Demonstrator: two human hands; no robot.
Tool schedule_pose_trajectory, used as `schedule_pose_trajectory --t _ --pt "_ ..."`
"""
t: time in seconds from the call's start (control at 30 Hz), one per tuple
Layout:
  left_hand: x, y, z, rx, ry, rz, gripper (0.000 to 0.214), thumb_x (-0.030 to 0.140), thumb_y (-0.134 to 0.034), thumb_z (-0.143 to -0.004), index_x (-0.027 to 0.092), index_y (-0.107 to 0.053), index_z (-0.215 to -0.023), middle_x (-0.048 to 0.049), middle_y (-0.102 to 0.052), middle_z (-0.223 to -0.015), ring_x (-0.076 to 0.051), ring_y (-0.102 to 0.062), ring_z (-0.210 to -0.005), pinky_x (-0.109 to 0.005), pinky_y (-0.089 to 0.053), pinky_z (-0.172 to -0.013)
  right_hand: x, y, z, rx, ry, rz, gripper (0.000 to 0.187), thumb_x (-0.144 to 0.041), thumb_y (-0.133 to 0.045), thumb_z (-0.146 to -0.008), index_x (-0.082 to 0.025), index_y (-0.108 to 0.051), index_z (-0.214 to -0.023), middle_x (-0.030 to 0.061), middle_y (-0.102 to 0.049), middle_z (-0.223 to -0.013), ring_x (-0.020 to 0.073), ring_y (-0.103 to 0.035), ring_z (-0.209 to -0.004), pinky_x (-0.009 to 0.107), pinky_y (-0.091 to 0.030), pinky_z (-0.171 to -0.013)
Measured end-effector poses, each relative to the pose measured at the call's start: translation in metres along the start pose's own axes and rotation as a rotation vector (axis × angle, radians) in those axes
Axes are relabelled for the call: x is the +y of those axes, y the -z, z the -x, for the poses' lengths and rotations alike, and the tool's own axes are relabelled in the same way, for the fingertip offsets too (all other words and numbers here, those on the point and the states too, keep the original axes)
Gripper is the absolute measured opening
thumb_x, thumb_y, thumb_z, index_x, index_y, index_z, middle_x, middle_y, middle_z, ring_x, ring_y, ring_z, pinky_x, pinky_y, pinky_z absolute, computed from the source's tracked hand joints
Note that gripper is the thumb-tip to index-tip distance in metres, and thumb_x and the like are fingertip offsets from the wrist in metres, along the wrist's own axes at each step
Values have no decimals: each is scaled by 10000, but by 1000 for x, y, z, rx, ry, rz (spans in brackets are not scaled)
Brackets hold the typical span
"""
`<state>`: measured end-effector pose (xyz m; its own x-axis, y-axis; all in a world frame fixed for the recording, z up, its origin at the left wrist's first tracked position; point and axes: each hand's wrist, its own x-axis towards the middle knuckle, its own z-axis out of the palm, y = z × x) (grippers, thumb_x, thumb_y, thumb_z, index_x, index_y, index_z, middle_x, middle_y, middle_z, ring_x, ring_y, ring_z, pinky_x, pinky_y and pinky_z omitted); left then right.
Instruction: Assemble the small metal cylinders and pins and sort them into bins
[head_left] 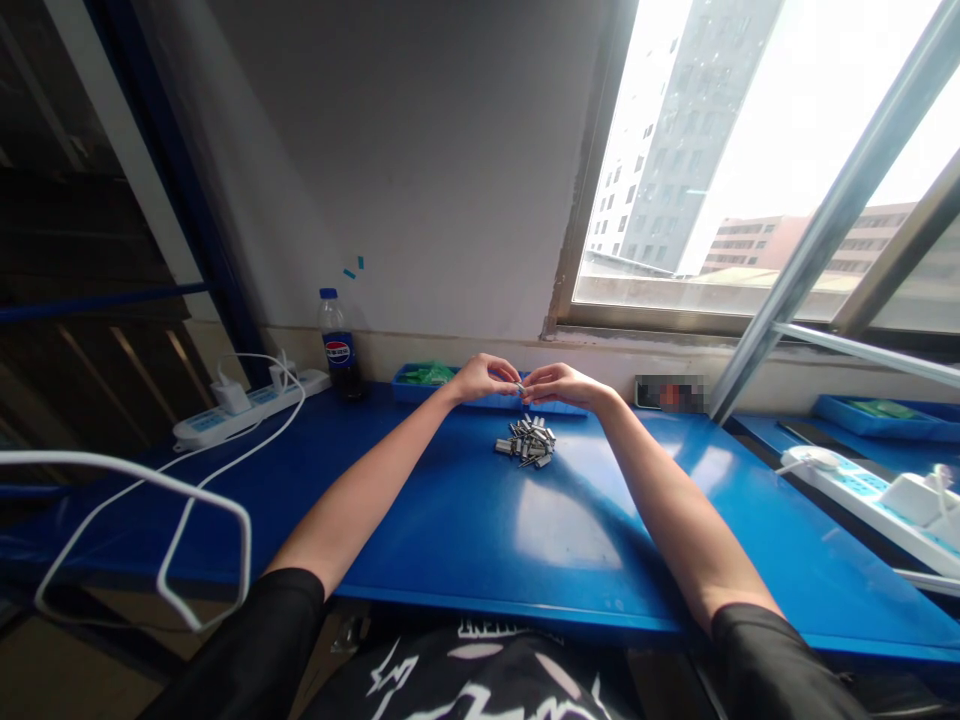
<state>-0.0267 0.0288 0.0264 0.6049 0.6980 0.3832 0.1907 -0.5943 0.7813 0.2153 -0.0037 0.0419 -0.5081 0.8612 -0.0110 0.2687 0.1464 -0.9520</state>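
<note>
Head: blue table [450,510], parts [529,442], window [750,190]

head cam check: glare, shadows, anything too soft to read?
Head view: sky through the window blown white; glare patches and a dark shadow band on the blue tabletop; left background dark; small piece between left hand and right hand too small to make out; pixelation over part of a device by the wall.
</note>
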Motion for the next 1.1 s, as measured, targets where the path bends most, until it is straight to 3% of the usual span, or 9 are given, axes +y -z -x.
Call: schedule_pose_trajectory --t 0.17,0.3,0.37,0.5,0.6,0.8,1.1 --pt "-18 3 -4 290 93 -265 189 194 -826 -717 111 -796 -883 -95 -786 -841 -181 -740 -770 -270 -603 -749 -1 11 -4 -32 -186 367 382 -378 -903 -697 -160 -764 -979 85 -792 -891 256 -771 -865 314 -633 -771" --pt "-23 5 -3 360 113 -417 196 219 -781 -764 136 -808 -939 -89 -794 -906 -189 -742 -803 -276 -598 -784 -5 8 -3 -43 -448 661 404 -283 -915 -658 -161 -748 -1005 83 -775 -791 282 -776 -857 338 -638 -741" --pt "-20 3 -1 282 72 -441 203 248 -754 -796 152 -812 -965 -79 -798 -939 -184 -742 -818 -261 -586 -795 -6 3 -3 -56 -523 731 452 -263 -937 -609 -159 -741 -1003 75 -760 -729 297 -777 -862 348 -639 -742" --pt "-15 -12 2 -149 -32 -409 196 232 -730 -807 161 -822 -964 -54 -802 -939 -171 -742 -881 -208 -548 -803 -2 -1 -3 -135 -592 735 471 -273 -977 -525 -158 -717 -900 61 -749 -689 296 -781 -856 333 -639 -744" --pt "-17 -24 4 -354 -22 -452 225 173 -733 -779 151 -826 -983 -58 -802 -928 -164 -734 -861 -186 -523 -736 5 0 -5 -130 -579 685 416 -242 -965 -545 -160 -668 -825 48 -737 -666 277 -785 -824 311 -640 -732" --pt "-22 -28 5 -404 -1 -506 232 153 -726 -773 148 -824 -983 -61 -798 -923 -156 -716 -847 -180 -499 -704 13 -3 -11 -136 -537 625 356 -185 -909 -623 -170 -610 -815 41 -730 -649 273 -789 -773 312 -644 -708" --pt "-21 -22 4 -432 33 -530 195 209 -733 -782 146 -816 -946 -54 -780 -857 -147 -703 -802 -173 -492 -683 0 -12 -10 -164 -501 757 327 -178 -888 -647 -166 -605 -811 41 -707 -603 286 -785 -753 326 -643 -674"
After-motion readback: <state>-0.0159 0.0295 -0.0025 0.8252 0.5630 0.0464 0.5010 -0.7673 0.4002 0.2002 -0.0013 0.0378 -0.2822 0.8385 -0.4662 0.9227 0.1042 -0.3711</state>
